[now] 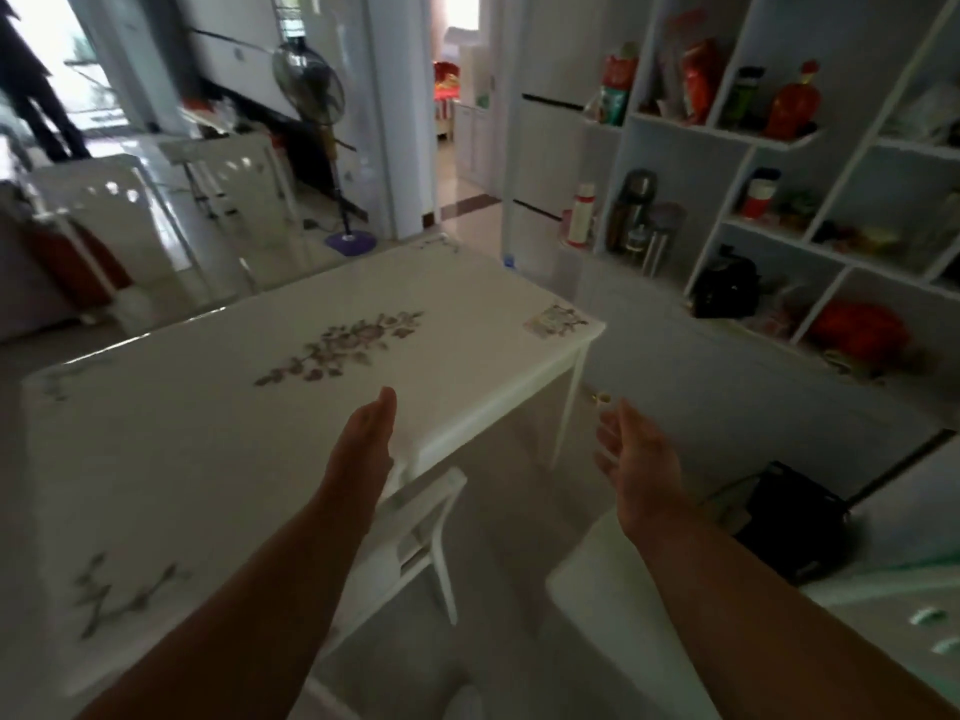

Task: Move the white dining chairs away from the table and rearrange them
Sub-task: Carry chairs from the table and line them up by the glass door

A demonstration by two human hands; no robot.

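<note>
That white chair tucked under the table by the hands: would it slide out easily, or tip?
The white chair looks rigid, with thin legs, so probably light enough to drag. The glossy tiled floor should let it slide. Pulled by its top rail, it may tilt backward. Both hands, left hand and right hand, are open.

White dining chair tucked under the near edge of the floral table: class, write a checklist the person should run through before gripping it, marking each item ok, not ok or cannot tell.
1. Left hand free and open: ok.
2. Right hand free and open: ok.
3. White dining chair with slatted back within reach, just below the hands: ok.
4. Either hand already on the chair: not ok, both hover apart from it.
5. Glossy white table with floral print free of loose things that could topple: ok, none visible.
6. Floor behind the person clear for pulling the chair back: cannot tell, out of view.
</note>
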